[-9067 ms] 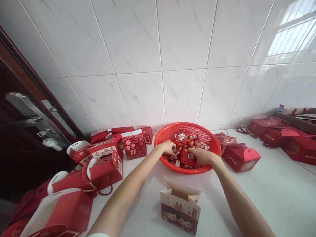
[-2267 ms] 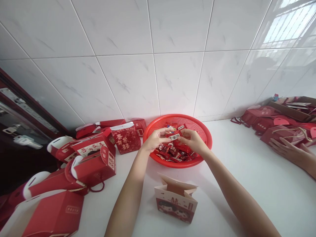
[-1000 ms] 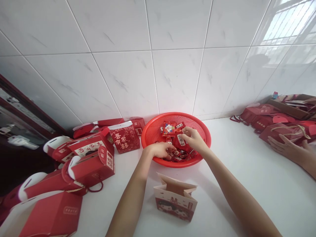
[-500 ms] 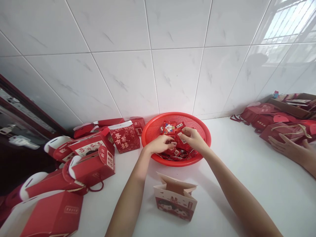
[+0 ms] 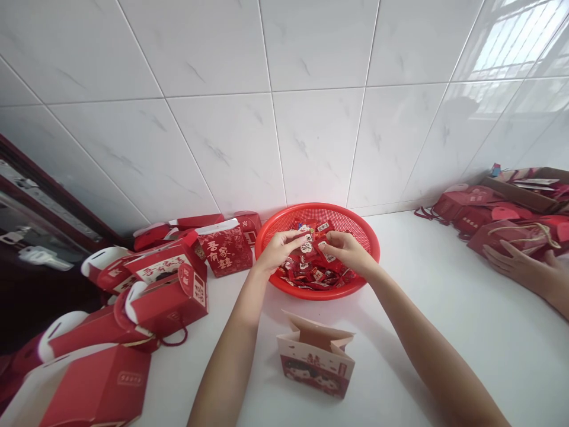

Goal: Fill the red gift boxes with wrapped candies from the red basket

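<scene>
- Two bare arms (image 5: pixel 233 335) slant inward from the near side of the round red perforated plastic basket (image 5: pixel 324 294), wrists drawn close above it.
- The left hand (image 5: pixel 278 249), fingers bent inward, pinches a small glossy red-and-white packet (image 5: pixel 306 244) over the basket's middle.
- The right hand (image 5: pixel 351 255), thumb against curled fingers, grips a shiny red packet with a white label (image 5: pixel 327 251) just beside it.
- Inside the basket lie more small red wrapped packets (image 5: pixel 318 274).
- In front of the basket stands an open-topped white-and-red paper bag (image 5: pixel 315 370).
- Left of the basket, red cardboard boxes (image 5: pixel 171 301) crowd together.
- Well right of it, another person's hand (image 5: pixel 518 270) touches a dark red cardboard box with a cord handle (image 5: pixel 495 236).
</scene>
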The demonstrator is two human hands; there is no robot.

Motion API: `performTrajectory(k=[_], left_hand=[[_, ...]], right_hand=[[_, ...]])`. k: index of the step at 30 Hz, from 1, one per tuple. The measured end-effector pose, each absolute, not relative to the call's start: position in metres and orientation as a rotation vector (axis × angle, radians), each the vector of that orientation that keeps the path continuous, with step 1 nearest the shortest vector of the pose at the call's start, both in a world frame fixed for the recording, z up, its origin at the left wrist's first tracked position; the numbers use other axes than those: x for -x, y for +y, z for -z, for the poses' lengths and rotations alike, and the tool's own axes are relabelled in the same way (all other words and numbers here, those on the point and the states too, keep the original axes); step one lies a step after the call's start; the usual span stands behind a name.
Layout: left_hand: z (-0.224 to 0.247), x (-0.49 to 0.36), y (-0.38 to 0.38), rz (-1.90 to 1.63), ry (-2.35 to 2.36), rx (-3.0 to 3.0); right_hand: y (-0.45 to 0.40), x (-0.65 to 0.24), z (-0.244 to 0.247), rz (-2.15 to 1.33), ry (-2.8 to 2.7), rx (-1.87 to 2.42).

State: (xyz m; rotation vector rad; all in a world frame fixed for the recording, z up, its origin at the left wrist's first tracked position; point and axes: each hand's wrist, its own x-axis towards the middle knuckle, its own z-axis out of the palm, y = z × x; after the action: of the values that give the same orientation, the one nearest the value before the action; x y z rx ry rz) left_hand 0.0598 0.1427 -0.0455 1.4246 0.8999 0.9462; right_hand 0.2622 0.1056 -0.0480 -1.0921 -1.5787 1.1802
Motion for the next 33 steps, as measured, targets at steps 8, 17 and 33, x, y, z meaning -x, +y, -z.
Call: performTrajectory(k=[8,17,33], left_hand=[[0.0487,-0.0546,0.1462,-0.915,0.865,-1.446],[0.0466,-0.0579,0.1416,-0.776,0.804,-1.463],[0.0432,-0.0611,0.1406,-0.726,0.987,-1.512]], right_hand=[[0.1049,-0.2641,0.048,-1.321,-1.542,1.064],[0.1051,-0.2649,0.0489,-1.258,-1.439,1.01],[0.1074,-0.2635,0.0503,-1.149,-1.473,1.091]])
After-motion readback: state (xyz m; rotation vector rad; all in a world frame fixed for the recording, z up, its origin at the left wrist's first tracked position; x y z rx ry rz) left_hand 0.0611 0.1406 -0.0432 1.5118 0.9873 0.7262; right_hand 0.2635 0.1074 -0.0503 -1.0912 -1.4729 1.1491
